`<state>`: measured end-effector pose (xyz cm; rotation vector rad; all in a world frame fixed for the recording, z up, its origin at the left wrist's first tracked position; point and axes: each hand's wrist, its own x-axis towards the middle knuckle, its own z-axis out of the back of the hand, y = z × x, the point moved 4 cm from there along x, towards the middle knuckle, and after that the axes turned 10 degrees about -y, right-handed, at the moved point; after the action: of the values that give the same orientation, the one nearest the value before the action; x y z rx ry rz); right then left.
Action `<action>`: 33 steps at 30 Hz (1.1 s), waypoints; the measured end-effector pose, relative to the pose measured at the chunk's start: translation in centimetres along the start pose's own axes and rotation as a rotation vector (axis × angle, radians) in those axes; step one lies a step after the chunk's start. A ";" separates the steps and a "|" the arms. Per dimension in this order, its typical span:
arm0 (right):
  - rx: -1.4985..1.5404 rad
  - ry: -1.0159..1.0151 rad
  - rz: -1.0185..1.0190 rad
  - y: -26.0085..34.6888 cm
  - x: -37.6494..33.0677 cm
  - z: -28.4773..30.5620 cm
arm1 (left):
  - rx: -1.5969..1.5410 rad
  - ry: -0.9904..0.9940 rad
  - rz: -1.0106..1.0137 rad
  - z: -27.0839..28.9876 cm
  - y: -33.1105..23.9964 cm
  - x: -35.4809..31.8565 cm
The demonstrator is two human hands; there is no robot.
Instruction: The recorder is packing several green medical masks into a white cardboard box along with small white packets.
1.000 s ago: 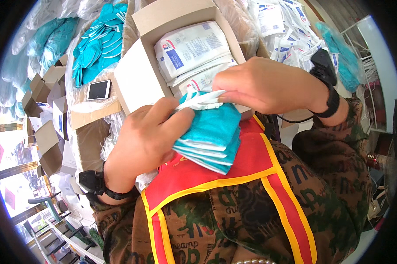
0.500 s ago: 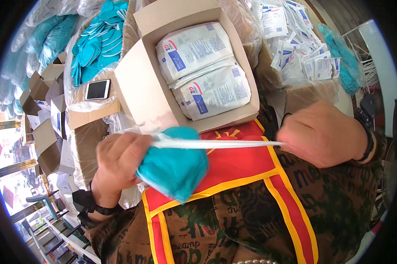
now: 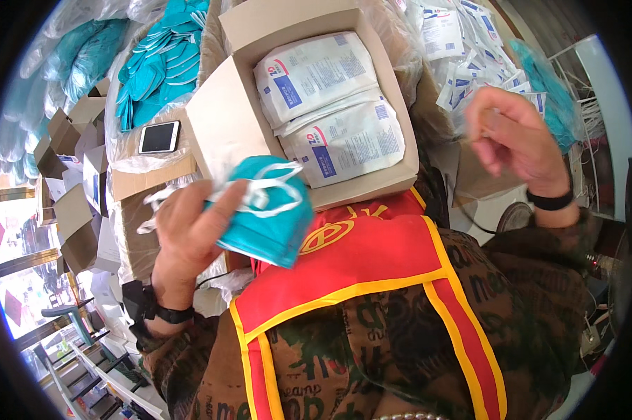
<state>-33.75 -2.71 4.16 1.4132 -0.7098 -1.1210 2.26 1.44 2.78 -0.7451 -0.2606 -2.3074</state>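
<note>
My left hand is closed on a teal face mask, gripping it at its left edge. White elastic straps lie loosely curled over the mask's upper part, and more white strap hangs behind my fingers. Raised at the right, apart from the mask, my right hand holds nothing that I can see; its fingers are loosely bent and a little apart. It is nearest to a pile of small white and blue packets. Between the hands, farther off, an open cardboard box holds large white printed packs.
A heap of teal masks fills a plastic-lined carton at the back left. A white phone lies on that carton's near edge. Bagged teal goods and opened cartons stand farther left. My red apron is below the box.
My right hand has let go of the white strap and moved up and away toward the packets. The strap has gone slack over the mask, which stays in my left hand.
</note>
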 end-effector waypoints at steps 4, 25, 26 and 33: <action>0.413 0.112 0.108 -0.9 3.5 -4.8 | -0.067 -0.056 -0.090 -0.4 -2.0 1.2; -0.380 0.374 0.547 2.5 8.0 -11.2 | -0.161 -0.061 -0.235 -0.6 -4.5 3.3; -0.392 0.340 0.619 2.2 8.2 -11.4 | -0.162 -0.061 -0.235 -0.6 -4.7 3.4; -0.858 0.441 0.760 2.4 7.7 -13.1 | -0.199 -0.063 -0.277 -0.9 -5.1 3.6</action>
<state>-18.56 -4.97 3.47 0.5203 -0.3104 -0.3782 -3.72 2.94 4.18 -0.9322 -0.1725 -2.6019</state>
